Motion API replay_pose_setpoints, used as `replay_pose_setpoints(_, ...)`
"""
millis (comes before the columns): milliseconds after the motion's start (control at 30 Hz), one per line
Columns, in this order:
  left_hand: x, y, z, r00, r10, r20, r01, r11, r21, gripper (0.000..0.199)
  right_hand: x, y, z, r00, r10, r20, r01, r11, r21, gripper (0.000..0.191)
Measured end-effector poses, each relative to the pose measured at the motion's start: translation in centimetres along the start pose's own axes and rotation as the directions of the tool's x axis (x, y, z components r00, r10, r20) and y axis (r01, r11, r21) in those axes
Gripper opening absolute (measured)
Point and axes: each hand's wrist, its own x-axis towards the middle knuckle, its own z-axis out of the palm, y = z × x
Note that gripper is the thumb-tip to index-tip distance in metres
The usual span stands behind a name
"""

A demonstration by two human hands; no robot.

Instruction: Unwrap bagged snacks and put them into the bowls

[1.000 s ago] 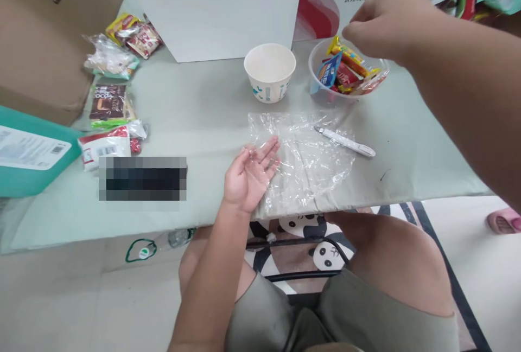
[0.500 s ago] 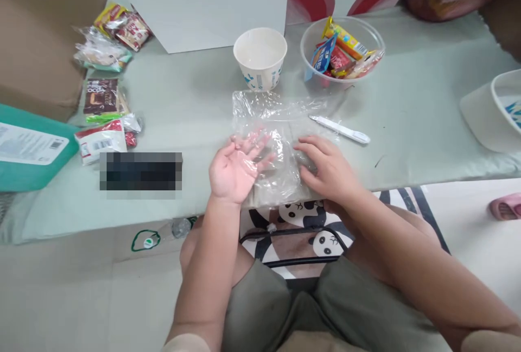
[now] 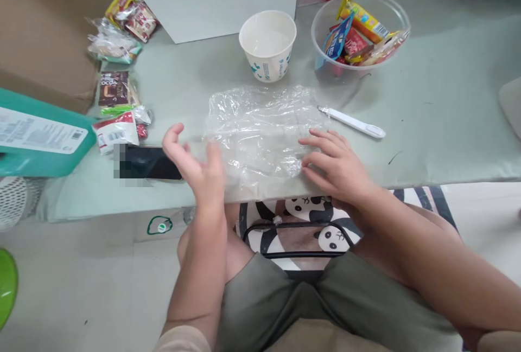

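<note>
A clear, crinkled plastic bag (image 3: 260, 129) lies spread flat near the front edge of the table. My left hand (image 3: 199, 165) is raised at the bag's left side, its fingers apart and holding nothing; some of them are smeared by motion. On the bag's right part rests my right hand (image 3: 336, 162), fingers stretched out and touching the plastic. Just beyond that hand lies a white utility knife (image 3: 352, 121), slanting down to the right. Behind the bag stands a white paper cup (image 3: 268, 62) with blue print.
A clear plastic bowl (image 3: 364, 62) of wrapped snacks stands at the back right. Several snack packets (image 3: 116, 91) line the left side, near a black phone (image 3: 154, 163) and a green container (image 3: 40, 132). White and brown boxes (image 3: 44, 43) border the back and left.
My left hand has come out from under the plastic and moved left, clear of it. The bag now lies wider and flatter to the left. My right hand has stayed on its right part.
</note>
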Motion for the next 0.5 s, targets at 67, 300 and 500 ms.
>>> replay_pose_setpoints(67,-0.9,1.3,0.2,0.960,0.271,0.076,-0.271,0.962,-0.003,0.058,0.4,-0.2,-0.5,0.995,0.035,-0.092,-0.026,0.995,0.093,0.009)
replay_pose_setpoints(300,-1.7,2.9,1.8,0.777,0.123,0.617,-0.109,0.992,-0.062,0.010,1.3,-1.6,-2.2,0.913,0.327,-0.242,-0.253,0.922,0.293,0.005)
replay_pose_setpoints(500,-1.2,3.2,0.8,0.843,0.057,0.535,-0.035,0.998,-0.050,0.015,1.0,-1.0,-3.3,0.839,0.463,-0.285,-0.337,0.854,0.396,0.004)
